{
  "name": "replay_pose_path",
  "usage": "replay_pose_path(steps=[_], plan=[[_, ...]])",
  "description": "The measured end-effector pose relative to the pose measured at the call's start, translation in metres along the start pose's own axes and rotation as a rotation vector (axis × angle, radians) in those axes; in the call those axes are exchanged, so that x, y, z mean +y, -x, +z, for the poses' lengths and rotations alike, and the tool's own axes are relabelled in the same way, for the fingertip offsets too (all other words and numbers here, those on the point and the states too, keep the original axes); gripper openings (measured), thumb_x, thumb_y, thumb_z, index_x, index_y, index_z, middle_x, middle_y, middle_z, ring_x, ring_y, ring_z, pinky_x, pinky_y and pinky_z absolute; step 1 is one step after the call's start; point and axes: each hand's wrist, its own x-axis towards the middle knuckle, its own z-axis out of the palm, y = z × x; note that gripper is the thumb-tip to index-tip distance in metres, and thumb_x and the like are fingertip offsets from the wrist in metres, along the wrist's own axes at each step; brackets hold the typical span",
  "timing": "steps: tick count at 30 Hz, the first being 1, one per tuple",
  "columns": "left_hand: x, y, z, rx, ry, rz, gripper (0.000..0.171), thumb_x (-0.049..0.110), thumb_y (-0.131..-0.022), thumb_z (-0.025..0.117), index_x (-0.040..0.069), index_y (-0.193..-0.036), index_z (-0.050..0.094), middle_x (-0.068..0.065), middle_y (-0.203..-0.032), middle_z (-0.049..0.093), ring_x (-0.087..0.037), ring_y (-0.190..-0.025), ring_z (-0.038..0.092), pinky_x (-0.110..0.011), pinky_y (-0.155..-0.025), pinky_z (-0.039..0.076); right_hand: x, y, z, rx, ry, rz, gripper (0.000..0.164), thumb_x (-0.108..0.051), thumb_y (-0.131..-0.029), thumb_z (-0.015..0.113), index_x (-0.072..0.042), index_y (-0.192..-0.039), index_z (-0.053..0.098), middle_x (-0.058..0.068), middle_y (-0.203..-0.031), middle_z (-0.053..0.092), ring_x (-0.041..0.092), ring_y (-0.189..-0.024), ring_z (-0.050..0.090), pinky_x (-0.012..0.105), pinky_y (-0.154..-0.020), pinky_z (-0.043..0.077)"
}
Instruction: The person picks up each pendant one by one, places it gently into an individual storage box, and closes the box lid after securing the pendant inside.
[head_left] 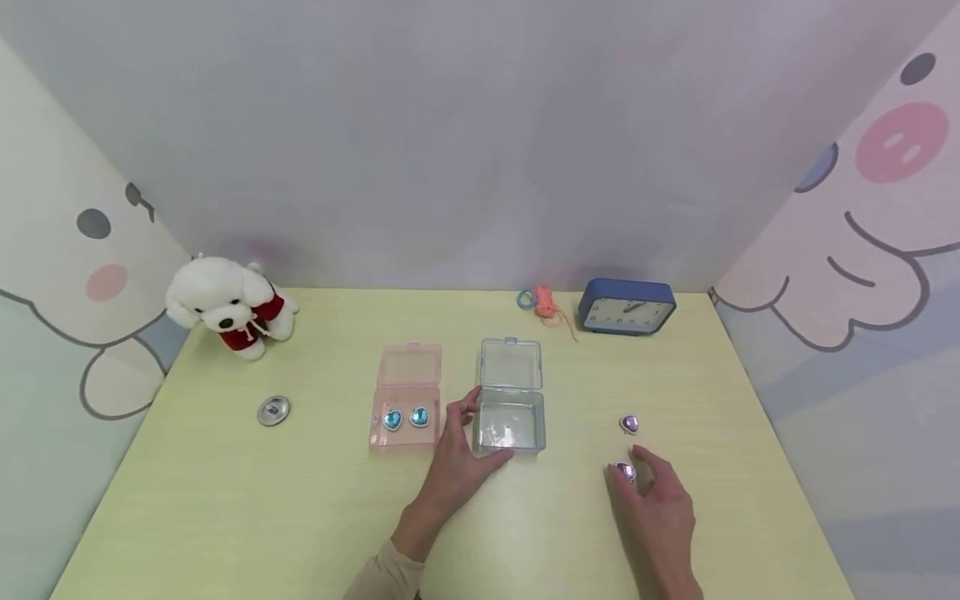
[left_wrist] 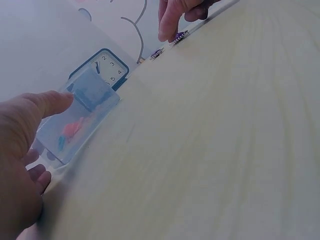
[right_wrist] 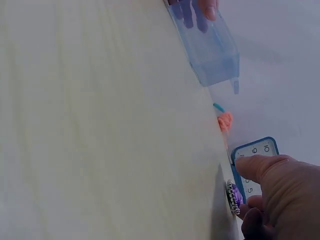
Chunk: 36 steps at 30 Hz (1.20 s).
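A: What are the largest features?

B: A grey wall (head_left: 465, 150) stands behind my pale yellow table (head_left: 330, 500). At the back left sits a white plush dog (head_left: 217, 292) in red clothing.

A: And your hands?

B: My left hand (head_left: 456, 458) grips the left side of a translucent blue plastic box (head_left: 510, 421), thumb at the front wall and fingers towards the hinge; the lid is folded back. My right hand (head_left: 660, 504) is open, thumb and forefinger parted about the nearer purple faceted gem in a silver setting (head_left: 625, 472). I cannot tell whether they touch it.

A: Which objects are of middle size?

B: A blue rectangular clock with a pale face (head_left: 628, 308), at the back right, and a translucent pink plastic box (head_left: 406, 398), lid back, left of the blue one.

A: And the smallest?

B: A round silver metal disc (head_left: 273, 410) lies before the dog; a coral bundle of yarn (head_left: 545, 304) and a blue ring (head_left: 525, 299) lie left of the clock. Two blue heart-shaped gems with silver rims (head_left: 420, 417) lie in the pink box. The farther purple gem (head_left: 630, 425) rests on the table, just beyond my right fingertips.
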Motion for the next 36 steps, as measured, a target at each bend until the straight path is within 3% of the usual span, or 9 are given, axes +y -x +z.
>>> replay_pose_path(steps=[3,6,9,18,27,36], plan=[[-0.001,0.0,0.0,-0.002,0.001,0.003,0.077,0.016,-0.079,0.094,0.01,-0.133,0.039,0.0,-0.167,0.042,-0.034,-0.134,0.053,-0.059,-0.11,0.044,0.002,0.004,0.003,0.006,0.012,0.009,0.057,-0.036,-0.09,0.085,-0.014,-0.139,0.065,0.013,-0.116,0.069,0.026,-0.086,0.059,0.037,-0.068,0.046],[-0.002,0.0,0.001,-0.002,0.003,0.008,0.078,0.016,-0.079,0.094,0.012,-0.133,0.039,0.001,-0.167,0.042,-0.034,-0.135,0.053,-0.06,-0.112,0.043,0.005,0.007,0.007,0.036,0.005,0.002,0.057,-0.035,-0.088,0.087,-0.019,-0.139,0.065,0.005,-0.1,0.064,0.018,-0.076,0.05,0.031,-0.059,0.038],[-0.003,0.0,0.0,0.002,-0.001,0.018,0.078,0.016,-0.079,0.094,0.012,-0.134,0.038,0.0,-0.167,0.043,-0.033,-0.135,0.053,-0.06,-0.112,0.043,0.009,0.009,0.012,0.076,-0.003,-0.034,0.056,-0.028,-0.087,0.088,-0.019,-0.138,0.066,0.003,-0.098,0.065,0.016,-0.073,0.049,0.029,-0.059,0.039],[-0.004,-0.001,-0.001,0.009,-0.003,0.035,0.077,0.015,-0.079,0.094,0.01,-0.132,0.039,0.0,-0.166,0.044,-0.032,-0.133,0.053,-0.059,-0.111,0.044,0.016,0.01,0.018,0.164,-0.06,-0.124,0.046,-0.011,-0.086,0.088,-0.016,-0.129,0.072,0.003,-0.113,0.074,0.013,-0.07,0.053,0.022,-0.059,0.043],[-0.006,-0.001,0.0,0.009,-0.007,0.051,0.077,0.015,-0.079,0.094,0.011,-0.132,0.039,0.001,-0.165,0.044,-0.031,-0.135,0.054,-0.059,-0.112,0.045,0.019,0.008,0.021,0.263,-0.066,-0.281,0.042,0.001,-0.078,0.091,-0.009,-0.116,0.077,0.004,-0.091,0.073,0.004,-0.063,0.048,0.015,-0.055,0.037],[-0.007,-0.001,0.0,0.005,-0.006,0.051,0.078,0.016,-0.079,0.094,0.011,-0.133,0.039,0.002,-0.166,0.044,-0.032,-0.136,0.053,-0.059,-0.112,0.044,0.013,0.008,0.022,0.262,-0.082,-0.242,0.04,-0.002,-0.078,0.092,-0.011,-0.115,0.078,0.002,-0.085,0.071,0.004,-0.062,0.049,0.015,-0.053,0.038]])
